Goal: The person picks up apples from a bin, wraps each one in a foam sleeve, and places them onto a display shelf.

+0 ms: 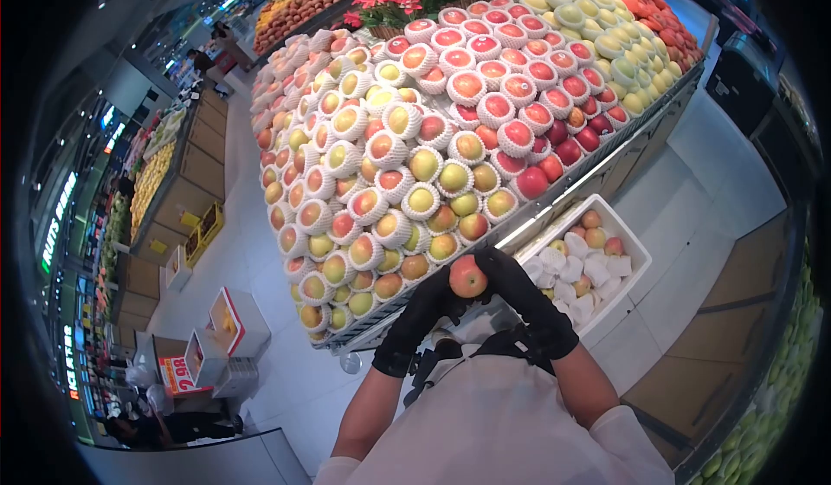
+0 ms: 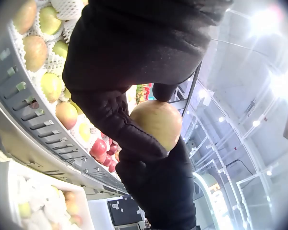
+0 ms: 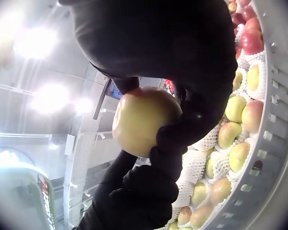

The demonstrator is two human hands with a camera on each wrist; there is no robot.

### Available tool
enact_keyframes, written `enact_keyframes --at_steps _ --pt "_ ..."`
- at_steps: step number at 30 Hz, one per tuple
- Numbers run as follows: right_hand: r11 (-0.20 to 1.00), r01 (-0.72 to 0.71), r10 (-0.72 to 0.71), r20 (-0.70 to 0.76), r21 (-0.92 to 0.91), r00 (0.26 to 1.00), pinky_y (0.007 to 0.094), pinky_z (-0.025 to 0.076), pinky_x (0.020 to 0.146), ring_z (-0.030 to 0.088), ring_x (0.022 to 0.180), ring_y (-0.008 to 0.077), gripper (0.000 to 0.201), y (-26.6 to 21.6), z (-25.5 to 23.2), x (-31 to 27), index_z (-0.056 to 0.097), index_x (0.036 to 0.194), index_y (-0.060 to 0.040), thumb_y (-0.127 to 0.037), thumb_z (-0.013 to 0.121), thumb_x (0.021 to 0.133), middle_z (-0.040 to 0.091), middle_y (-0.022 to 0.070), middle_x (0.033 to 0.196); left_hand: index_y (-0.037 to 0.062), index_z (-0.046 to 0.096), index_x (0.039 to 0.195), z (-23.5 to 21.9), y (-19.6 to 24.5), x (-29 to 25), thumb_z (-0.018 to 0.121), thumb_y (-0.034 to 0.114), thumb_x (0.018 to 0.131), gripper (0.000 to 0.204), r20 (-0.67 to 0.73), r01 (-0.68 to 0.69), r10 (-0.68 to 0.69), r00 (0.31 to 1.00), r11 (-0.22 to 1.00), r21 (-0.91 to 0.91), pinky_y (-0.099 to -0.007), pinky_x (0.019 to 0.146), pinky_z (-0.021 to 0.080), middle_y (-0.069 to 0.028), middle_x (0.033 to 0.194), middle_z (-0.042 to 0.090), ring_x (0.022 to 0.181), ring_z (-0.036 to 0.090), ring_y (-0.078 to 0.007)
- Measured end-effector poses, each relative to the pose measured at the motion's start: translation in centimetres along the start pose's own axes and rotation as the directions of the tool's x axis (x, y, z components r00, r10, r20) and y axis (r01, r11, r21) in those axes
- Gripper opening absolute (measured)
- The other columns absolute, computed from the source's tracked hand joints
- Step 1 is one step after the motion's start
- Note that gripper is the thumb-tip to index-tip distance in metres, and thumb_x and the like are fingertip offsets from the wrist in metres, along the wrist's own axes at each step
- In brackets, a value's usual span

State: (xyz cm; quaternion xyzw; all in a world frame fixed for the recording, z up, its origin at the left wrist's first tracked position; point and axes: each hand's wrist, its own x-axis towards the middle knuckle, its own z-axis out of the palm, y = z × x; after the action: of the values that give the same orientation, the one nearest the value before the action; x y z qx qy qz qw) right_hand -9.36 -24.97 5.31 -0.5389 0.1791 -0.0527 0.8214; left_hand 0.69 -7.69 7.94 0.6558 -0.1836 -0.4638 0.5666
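A red-and-yellow apple (image 1: pixel 468 276) without a foam net is between my two black-gloved hands, in front of the display's front edge. My left hand (image 1: pixel 424 307) grips it from the left; in the left wrist view its thumb and curled fingers lie around the apple (image 2: pixel 157 125). From the other side my right hand (image 1: pixel 512 287) holds the same fruit, and the right wrist view shows its fingers bent about the apple (image 3: pixel 145 120). Close beyond the hands, apples in white foam nets (image 1: pixel 419 200) are piled on the slanted display.
A white foam box (image 1: pixel 641 255) with apples and loose white nets stands below the display, right of my hands. A slotted grey rail (image 2: pixel 41 122) edges the display. Redder netted apples (image 1: pixel 498 108) fill its right part. Boxes (image 1: pixel 247 320) stand on the floor at left.
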Motion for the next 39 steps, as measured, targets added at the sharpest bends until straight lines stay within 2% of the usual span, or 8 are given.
enact_keyframes --at_steps 6,13,21,23,27,33,35,39 --pt "0.918 0.181 -0.174 0.050 -0.352 0.983 0.0327 0.055 0.081 0.064 0.097 0.0184 0.055 0.4 -0.7 0.0 0.050 0.128 -0.0019 -0.020 0.076 0.083 0.061 0.0105 0.112 -0.0012 0.051 0.130 0.6 -0.7 0.4 0.062 0.030 0.095 0.048 0.062 -0.225 0.225 0.972 0.974 -0.008 -0.0332 0.082 0.055 -0.0096 0.120 0.060 0.103 0.062 -0.0177" --pt "0.993 0.117 -0.112 0.217 -0.008 0.970 0.0342 0.051 0.094 0.060 0.110 0.0214 0.065 1.3 -2.5 -1.2 0.044 0.136 -0.0034 -0.005 0.076 0.080 0.058 0.0122 0.126 -0.0036 0.040 0.140 -0.1 -2.1 0.5 0.069 0.045 0.087 0.077 0.108 -0.128 0.149 0.983 0.975 -0.180 -0.0406 0.094 0.053 -0.0141 0.131 0.054 0.110 0.061 -0.0245" --pt "0.949 -0.060 0.056 -0.025 -0.311 0.998 0.0328 0.048 0.090 0.061 0.100 0.0187 0.018 1.6 -8.4 -4.6 0.066 0.107 -0.0021 -0.009 0.060 0.091 0.065 0.0071 0.105 -0.0014 0.044 0.133 0.1 -2.8 0.0 0.077 0.046 0.079 0.079 0.116 -0.193 0.227 0.967 0.949 -0.248 -0.0369 0.088 0.055 -0.0119 0.122 0.057 0.107 0.062 -0.0229" --pt "0.703 0.540 -0.602 0.017 -0.463 0.799 0.0338 0.047 0.086 0.060 0.098 0.0211 0.019 5.4 -11.1 -7.5 0.066 0.106 -0.0036 -0.007 0.062 0.087 0.064 0.0076 0.102 -0.0002 0.044 0.134 -0.3 -3.0 -0.5 0.076 0.033 0.079 0.071 0.111 -0.189 0.226 0.968 0.944 -0.272 -0.0380 0.089 0.055 -0.0112 0.120 0.058 0.107 0.061 -0.0226" --pt "0.499 0.467 -0.497 0.201 -0.730 0.844 0.0336 0.048 0.086 0.059 0.094 0.0225 0.021 10.9 -18.5 -6.3 0.064 0.103 -0.0044 -0.004 0.065 0.082 0.062 0.0067 0.101 0.0000 0.046 0.134 -1.8 -4.5 -0.5 0.074 0.028 0.079 0.068 0.080 -0.148 0.162 0.983 0.975 -0.166 -0.0377 0.091 0.054 -0.0103 0.121 0.058 0.109 0.061 -0.0215" --pt "0.888 0.043 -0.135 -0.171 -0.457 0.976 0.0366 0.051 0.082 0.062 0.093 0.0290 0.030 18.3 -23.0 -1.7 0.065 0.107 -0.0046 -0.005 0.066 0.078 0.062 0.0130 0.105 -0.0011 0.056 0.118 -1.6 -4.3 -1.9 0.068 0.016 0.087 0.038 -0.019 -0.251 0.252 0.968 0.967 0.047 -0.0301 0.076 0.052 -0.0058 0.103 0.061 0.089 0.060 -0.0145" --pt "0.581 0.031 -0.172 -0.086 -0.814 0.981 0.0380 0.052 0.082 0.063 0.095 0.0309 0.034 19.2 -23.2 0.8 0.065 0.111 -0.0048 -0.007 0.066 0.077 0.062 0.0157 0.108 -0.0012 0.058 0.114 -1.7 -4.8 -2.0 0.066 0.009 0.089 0.028 -0.071 -0.245 0.252 0.965 0.965 0.089 -0.0285 0.072 0.052 -0.0042 0.098 0.062 0.083 0.060 -0.0125" --pt "0.515 -0.077 -0.094 -0.146 -0.854 0.985 0.0397 0.052 0.085 0.062 0.099 0.0340 0.044 17.2 -20.3 1.9 0.064 0.119 -0.0061 -0.008 0.064 0.075 0.060 0.0195 0.112 -0.0011 0.059 0.113 -0.7 -3.8 -3.1 0.064 0.007 0.089 0.026 -0.100 -0.252 0.246 0.964 0.966 -0.060 -0.0282 0.072 0.052 -0.0035 0.096 0.062 0.082 0.060 -0.0122"
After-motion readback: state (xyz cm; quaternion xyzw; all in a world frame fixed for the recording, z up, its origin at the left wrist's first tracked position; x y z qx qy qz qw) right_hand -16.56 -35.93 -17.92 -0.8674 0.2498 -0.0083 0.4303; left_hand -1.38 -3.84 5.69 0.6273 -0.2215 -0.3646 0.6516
